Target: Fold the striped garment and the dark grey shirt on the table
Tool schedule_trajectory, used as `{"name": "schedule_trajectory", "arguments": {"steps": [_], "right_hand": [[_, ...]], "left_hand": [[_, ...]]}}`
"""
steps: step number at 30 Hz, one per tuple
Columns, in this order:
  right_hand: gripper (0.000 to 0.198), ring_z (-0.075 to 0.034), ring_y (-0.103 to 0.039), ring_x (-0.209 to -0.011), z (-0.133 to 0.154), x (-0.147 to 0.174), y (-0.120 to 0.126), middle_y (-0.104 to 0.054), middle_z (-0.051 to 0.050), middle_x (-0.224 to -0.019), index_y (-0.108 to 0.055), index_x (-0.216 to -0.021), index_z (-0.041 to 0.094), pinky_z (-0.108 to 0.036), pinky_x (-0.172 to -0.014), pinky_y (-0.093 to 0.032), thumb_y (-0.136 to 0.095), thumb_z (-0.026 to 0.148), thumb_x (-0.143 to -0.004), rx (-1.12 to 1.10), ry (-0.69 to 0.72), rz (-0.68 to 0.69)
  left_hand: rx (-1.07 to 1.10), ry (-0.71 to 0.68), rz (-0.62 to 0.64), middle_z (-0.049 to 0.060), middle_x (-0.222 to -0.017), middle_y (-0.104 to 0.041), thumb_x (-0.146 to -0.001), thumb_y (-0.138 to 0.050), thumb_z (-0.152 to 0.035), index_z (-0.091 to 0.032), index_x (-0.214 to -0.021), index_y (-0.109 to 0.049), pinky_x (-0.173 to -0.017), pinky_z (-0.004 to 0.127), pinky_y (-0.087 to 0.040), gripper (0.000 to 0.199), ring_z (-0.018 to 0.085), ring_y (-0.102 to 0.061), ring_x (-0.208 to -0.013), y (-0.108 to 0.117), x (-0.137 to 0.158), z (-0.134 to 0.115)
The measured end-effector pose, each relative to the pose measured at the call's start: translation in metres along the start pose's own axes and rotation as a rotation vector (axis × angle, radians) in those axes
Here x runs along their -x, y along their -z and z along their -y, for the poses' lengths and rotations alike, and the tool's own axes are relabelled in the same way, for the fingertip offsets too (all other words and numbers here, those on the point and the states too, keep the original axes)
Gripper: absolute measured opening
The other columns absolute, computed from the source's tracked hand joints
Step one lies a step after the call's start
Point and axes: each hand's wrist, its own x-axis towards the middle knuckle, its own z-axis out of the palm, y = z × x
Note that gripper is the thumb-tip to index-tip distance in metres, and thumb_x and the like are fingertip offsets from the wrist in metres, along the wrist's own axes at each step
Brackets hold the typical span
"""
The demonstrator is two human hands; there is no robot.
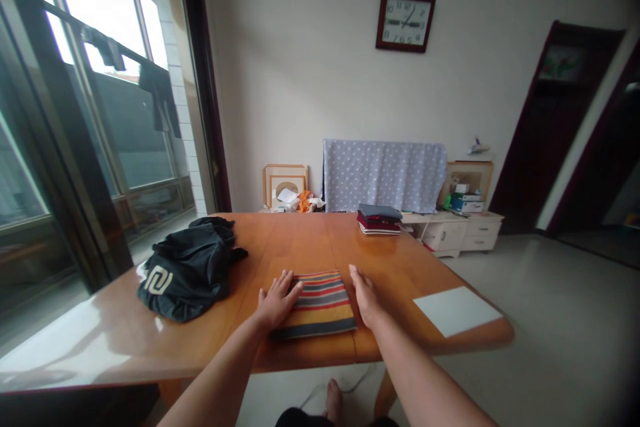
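Observation:
A folded striped cloth (323,303), in red, grey, yellow and dark bands, lies flat on the wooden table (295,240) in front of me; it may be a garment. My left hand (280,300) rests on its left edge with the fingers spread. Along the cloth's right side is my right hand (365,295), held on edge with the fingers stretched forward. It is close beside the cloth, and whether it touches is unclear. Neither hand grips anything.
A crumpled black garment (193,267) lies at the table's left. A stack of folded clothes (379,220) sits at the far edge. Toward the right corner is a white sheet (456,310). Beyond the table stand a white cabinet (467,233) and a draped polka-dot cloth (383,173).

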Motion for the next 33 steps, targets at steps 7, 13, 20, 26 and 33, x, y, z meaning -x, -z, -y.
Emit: {"name": "schedule_trajectory", "arguments": {"steps": [7, 13, 20, 26, 33], "right_hand": [[0.073, -0.027, -0.051, -0.136, -0.009, 0.003, 0.005, -0.056, -0.016, -0.143, -0.063, -0.132, 0.012, -0.042, -0.115, -0.038, -0.054, 0.068, -0.086, -0.241, -0.042, -0.048], [0.069, -0.028, -0.053, -0.134, -0.008, 0.011, 0.012, -0.058, -0.017, -0.142, -0.064, -0.131, 0.014, -0.045, -0.114, -0.041, -0.054, 0.065, -0.087, -0.273, -0.056, -0.042], [0.066, -0.027, -0.052, -0.135, -0.002, 0.028, 0.022, -0.054, -0.016, -0.145, -0.062, -0.132, 0.016, -0.045, -0.112, -0.042, -0.050, 0.064, -0.089, -0.268, -0.066, -0.026], [0.064, -0.028, -0.056, -0.131, 0.000, 0.050, 0.027, -0.060, -0.018, -0.139, -0.066, -0.125, 0.013, -0.042, -0.113, -0.042, -0.061, 0.062, -0.083, -0.259, -0.049, -0.068], [0.061, -0.029, -0.058, -0.128, 0.000, 0.059, 0.028, -0.064, -0.016, -0.134, -0.068, -0.120, 0.016, -0.042, -0.110, -0.045, -0.063, 0.062, -0.080, -0.237, -0.004, -0.120]], "left_hand": [[0.546, 0.037, -0.394, 0.019, -0.131, -0.066, -0.092, -0.036, -0.070, -0.010, -0.122, -0.063, -0.107, 0.041, -0.043, 0.072, 0.031, -0.060, -0.125, 0.027, 0.005, 0.036], [0.680, 0.151, -0.510, 0.017, -0.111, -0.073, -0.090, -0.040, -0.072, -0.012, -0.115, -0.063, -0.095, 0.041, -0.052, 0.069, 0.029, -0.069, -0.108, 0.021, 0.026, 0.056], [0.498, 0.076, -0.480, 0.016, -0.121, -0.072, -0.095, -0.040, -0.061, -0.015, -0.119, -0.064, -0.103, 0.038, -0.047, 0.057, 0.027, -0.065, -0.118, 0.009, 0.030, 0.061], [0.408, 0.074, -0.466, 0.014, -0.120, -0.072, -0.097, -0.036, -0.060, -0.017, -0.118, -0.066, -0.101, 0.038, -0.047, 0.057, 0.028, -0.065, -0.116, 0.012, 0.037, 0.054], [0.390, 0.107, -0.562, 0.010, -0.105, -0.075, -0.095, -0.040, -0.057, -0.019, -0.106, -0.068, -0.085, 0.034, -0.050, 0.048, 0.026, -0.069, -0.099, 0.019, 0.049, 0.048]]}}
